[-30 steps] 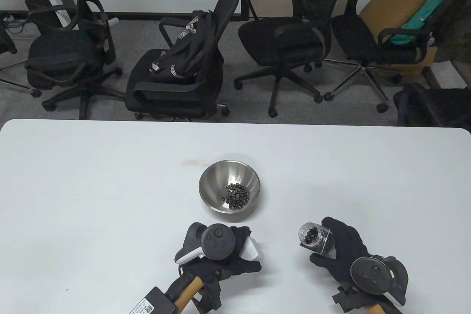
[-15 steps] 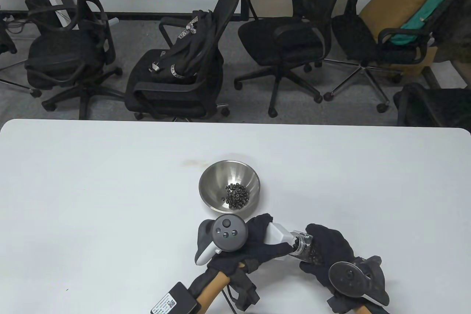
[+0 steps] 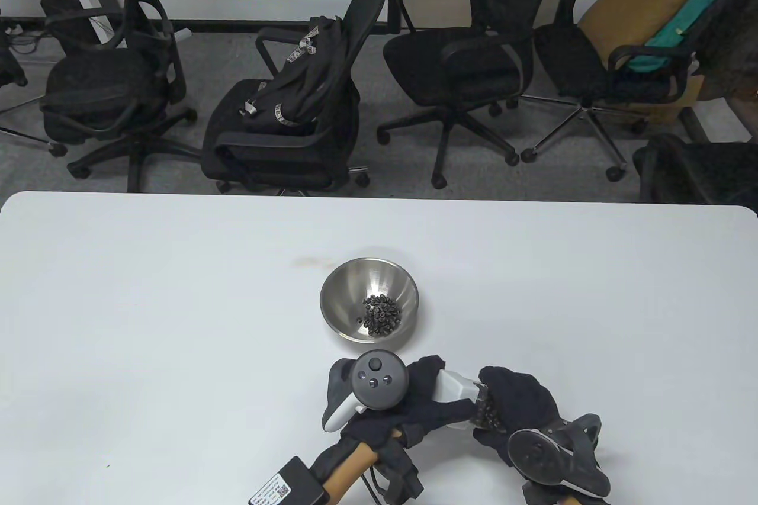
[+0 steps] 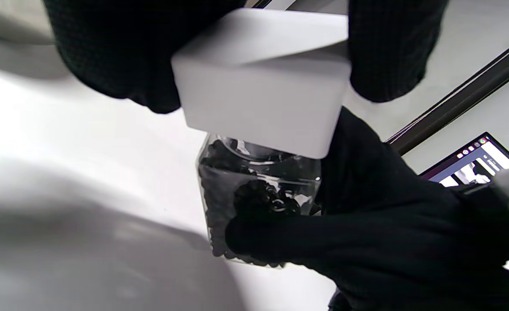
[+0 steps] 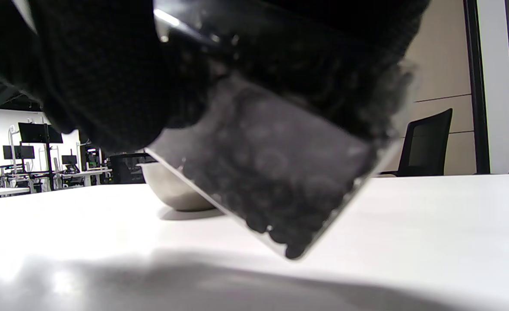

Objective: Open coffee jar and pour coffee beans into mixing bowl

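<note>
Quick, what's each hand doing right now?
Left hand: fingers grip the white lid, set on the jar.
Right hand: fingers hold the coffee jar.

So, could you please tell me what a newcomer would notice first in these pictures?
Probably the two gloved hands meeting at the table's near edge: the left hand holds a white lid at the mouth of a clear jar of dark beans, gripped by the right hand. Just beyond them stands a steel bowl with a small heap of beans inside.
</note>
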The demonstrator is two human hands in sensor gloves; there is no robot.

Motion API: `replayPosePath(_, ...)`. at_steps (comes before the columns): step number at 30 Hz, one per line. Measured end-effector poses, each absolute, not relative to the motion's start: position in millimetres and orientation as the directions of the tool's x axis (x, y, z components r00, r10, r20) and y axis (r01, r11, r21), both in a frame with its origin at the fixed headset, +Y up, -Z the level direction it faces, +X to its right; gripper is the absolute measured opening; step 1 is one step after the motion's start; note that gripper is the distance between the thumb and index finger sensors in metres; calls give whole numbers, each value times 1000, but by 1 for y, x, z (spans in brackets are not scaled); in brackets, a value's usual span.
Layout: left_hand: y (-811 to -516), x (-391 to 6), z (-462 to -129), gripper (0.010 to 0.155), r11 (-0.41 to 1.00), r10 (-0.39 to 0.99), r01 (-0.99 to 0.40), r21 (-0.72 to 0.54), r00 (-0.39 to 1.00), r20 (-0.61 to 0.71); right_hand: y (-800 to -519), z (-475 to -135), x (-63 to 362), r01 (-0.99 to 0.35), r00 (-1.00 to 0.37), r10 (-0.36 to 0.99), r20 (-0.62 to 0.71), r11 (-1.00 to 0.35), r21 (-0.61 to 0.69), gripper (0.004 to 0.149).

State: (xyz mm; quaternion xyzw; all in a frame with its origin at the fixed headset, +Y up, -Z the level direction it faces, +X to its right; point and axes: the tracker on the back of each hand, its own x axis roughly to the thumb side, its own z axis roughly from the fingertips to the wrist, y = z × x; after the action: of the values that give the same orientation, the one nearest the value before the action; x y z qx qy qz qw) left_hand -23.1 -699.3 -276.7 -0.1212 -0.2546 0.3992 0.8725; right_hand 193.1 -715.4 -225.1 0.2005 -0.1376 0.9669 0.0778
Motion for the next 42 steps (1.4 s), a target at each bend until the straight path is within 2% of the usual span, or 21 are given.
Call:
replayPosePath(13, -706, -18, -275, 99, 664, 746, -612, -429, 581, 326, -714, -221, 186, -150, -911, 26, 411, -950, -272, 90)
replayPosePath(21, -704, -16, -275, 98, 699, 715, -567, -436, 556, 423, -713, -220, 188, -141, -905, 13, 425, -952, -271, 91)
replayPosePath(27, -699, -12, -270, 97, 804, 590, -458, -381, 528, 611, -713, -219, 190, -150, -893, 22, 449, -956, -252, 91)
replayPosePath(35, -691, -6, -256, 95, 919, 359, -338, -201, 511, 781, -713, -219, 191, -157, -884, 25, 466, -957, -245, 91)
replayPosePath(39, -689, -2, -249, 96, 956, 235, -276, -100, 514, 825, -713, -219, 192, -162, -881, 31, 472, -957, -241, 90)
replayPosePath(42, -690, -1, -248, 96, 956, 233, -275, -99, 513, 826, -713, -219, 192, -159, -881, 26, 472, -957, -244, 90)
